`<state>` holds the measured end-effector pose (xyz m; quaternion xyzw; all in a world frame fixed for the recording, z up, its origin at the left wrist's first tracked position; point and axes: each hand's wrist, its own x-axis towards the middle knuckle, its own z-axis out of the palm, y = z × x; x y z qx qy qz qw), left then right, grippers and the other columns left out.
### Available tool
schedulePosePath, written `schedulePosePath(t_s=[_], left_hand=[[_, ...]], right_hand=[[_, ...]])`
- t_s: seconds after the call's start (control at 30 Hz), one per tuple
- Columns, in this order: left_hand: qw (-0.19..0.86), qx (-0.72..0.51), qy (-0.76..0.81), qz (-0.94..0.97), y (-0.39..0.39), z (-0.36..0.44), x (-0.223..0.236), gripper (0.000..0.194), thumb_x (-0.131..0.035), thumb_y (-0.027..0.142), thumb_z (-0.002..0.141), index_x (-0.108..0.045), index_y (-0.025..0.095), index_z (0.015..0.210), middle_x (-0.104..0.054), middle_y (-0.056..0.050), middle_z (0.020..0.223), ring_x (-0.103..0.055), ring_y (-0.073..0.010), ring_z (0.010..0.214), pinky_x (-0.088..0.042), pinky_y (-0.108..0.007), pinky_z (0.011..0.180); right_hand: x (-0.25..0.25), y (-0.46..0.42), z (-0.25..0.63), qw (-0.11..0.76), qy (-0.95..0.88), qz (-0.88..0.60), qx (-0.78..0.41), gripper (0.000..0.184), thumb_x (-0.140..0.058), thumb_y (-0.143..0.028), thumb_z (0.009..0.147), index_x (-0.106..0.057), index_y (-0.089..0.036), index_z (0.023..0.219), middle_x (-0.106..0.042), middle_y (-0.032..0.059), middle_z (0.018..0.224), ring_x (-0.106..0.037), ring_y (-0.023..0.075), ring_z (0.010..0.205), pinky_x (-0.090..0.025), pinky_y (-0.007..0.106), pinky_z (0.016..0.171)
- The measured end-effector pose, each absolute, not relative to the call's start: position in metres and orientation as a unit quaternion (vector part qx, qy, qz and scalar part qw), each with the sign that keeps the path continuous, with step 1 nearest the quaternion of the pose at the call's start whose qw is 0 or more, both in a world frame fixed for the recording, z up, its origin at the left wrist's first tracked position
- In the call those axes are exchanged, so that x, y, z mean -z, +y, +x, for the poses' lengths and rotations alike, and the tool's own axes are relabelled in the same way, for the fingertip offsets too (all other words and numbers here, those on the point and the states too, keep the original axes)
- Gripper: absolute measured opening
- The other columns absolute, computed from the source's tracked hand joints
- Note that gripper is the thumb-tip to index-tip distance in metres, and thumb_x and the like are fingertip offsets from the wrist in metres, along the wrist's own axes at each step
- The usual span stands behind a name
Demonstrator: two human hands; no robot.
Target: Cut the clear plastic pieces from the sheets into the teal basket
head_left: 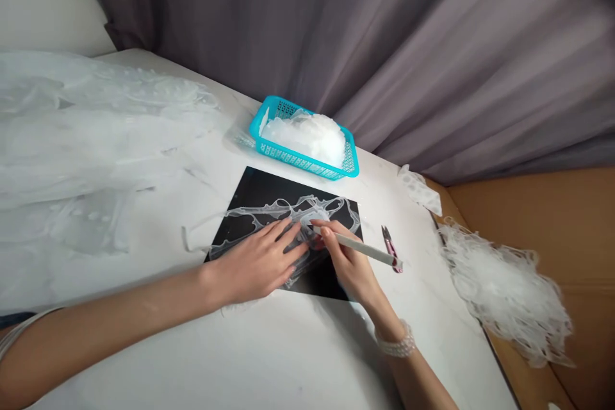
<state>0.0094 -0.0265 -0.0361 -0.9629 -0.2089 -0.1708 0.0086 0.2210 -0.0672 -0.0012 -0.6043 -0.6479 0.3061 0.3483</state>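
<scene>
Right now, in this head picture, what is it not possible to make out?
In the head view:
Sheer fabric beneath the left hand: covered by the hand itself.
Whether the tip of the pale stick touches that fabric: too small to tell.
Floor of the blue basket: hidden by the white heap.
Outer part of the sheer pile: cut off by the left edge.

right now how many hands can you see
2: the left hand, spread over sheer fabric on the black mat, and the right hand beside it, holding a pale tool. No others show.
</scene>
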Motion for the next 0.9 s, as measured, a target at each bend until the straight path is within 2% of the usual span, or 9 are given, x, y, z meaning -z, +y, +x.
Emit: schedulePosePath(t_s=[0.1, 0.2, 0.5, 0.63, 0.77, 0.9], left_hand=[[-0.024, 0.154, -0.214, -0.964, -0.023, 0.009, 0.036, 0.044, -0.041, 0.035, 0.100, -0.048, 0.017, 0.140, -0.042, -0.017, 0.152, -0.035, -0.0337, 0.143, -0.032, -0.046, 0.114], [-0.049, 0.150, -0.217, -0.963, -0.020, 0.008, 0.031, 0.044, -0.040, 0.034, 0.101, -0.048, 0.017, 0.140, -0.041, -0.017, 0.153, -0.032, -0.0344, 0.145, -0.030, -0.047, 0.116], [-0.022, 0.113, -0.215, -0.970, -0.023, 0.009, 0.033, 0.046, -0.034, 0.032, 0.102, -0.042, 0.014, 0.143, -0.039, -0.021, 0.153, -0.031, -0.0384, 0.144, -0.032, -0.051, 0.114], [-0.024, 0.118, -0.216, -0.969, -0.023, 0.009, 0.032, 0.045, -0.038, 0.032, 0.101, -0.046, 0.011, 0.140, -0.043, -0.023, 0.150, -0.034, -0.0398, 0.142, -0.034, -0.051, 0.113], [-0.035, 0.134, -0.219, -0.966, -0.024, 0.008, 0.030, 0.046, -0.045, 0.031, 0.098, -0.047, 0.010, 0.139, -0.045, -0.023, 0.149, -0.038, -0.0385, 0.141, -0.033, -0.051, 0.113], [-0.025, 0.130, -0.203, -0.970, -0.025, 0.006, 0.031, 0.046, -0.040, 0.030, 0.100, -0.045, 0.010, 0.140, -0.041, -0.024, 0.151, -0.035, -0.0379, 0.142, -0.031, -0.051, 0.114]], right_hand=[[0.010, -0.068, 0.216, 0.351, -0.662, -0.605, -0.269, 0.029, -0.050, -0.039, 0.099, -0.069, -0.021, 0.111, -0.072, 0.0068, 0.097, -0.068, 0.0200, 0.083, -0.055, 0.033, 0.076], [0.008, -0.071, 0.215, 0.333, -0.686, -0.607, -0.225, 0.026, -0.049, -0.034, 0.099, -0.071, -0.021, 0.105, -0.074, 0.0074, 0.097, -0.069, 0.0212, 0.085, -0.056, 0.035, 0.078], [0.007, -0.064, 0.206, 0.307, -0.742, -0.579, -0.143, 0.023, -0.046, -0.024, 0.100, -0.068, -0.021, 0.105, -0.071, 0.0071, 0.093, -0.067, 0.0192, 0.080, -0.055, 0.034, 0.074], [0.004, -0.073, 0.202, 0.293, -0.747, -0.583, -0.126, 0.021, -0.046, -0.020, 0.100, -0.067, -0.019, 0.102, -0.069, 0.0074, 0.089, -0.066, 0.0186, 0.076, -0.055, 0.034, 0.071], [0.004, -0.093, 0.205, 0.283, -0.749, -0.587, -0.121, 0.020, -0.046, -0.015, 0.098, -0.064, -0.020, 0.105, -0.070, 0.0098, 0.099, -0.069, 0.0205, 0.090, -0.057, 0.035, 0.079], [0.013, -0.096, 0.207, 0.289, -0.760, -0.572, -0.101, 0.022, -0.045, -0.013, 0.098, -0.062, -0.020, 0.110, -0.068, 0.0114, 0.106, -0.067, 0.0213, 0.101, -0.057, 0.037, 0.088]])
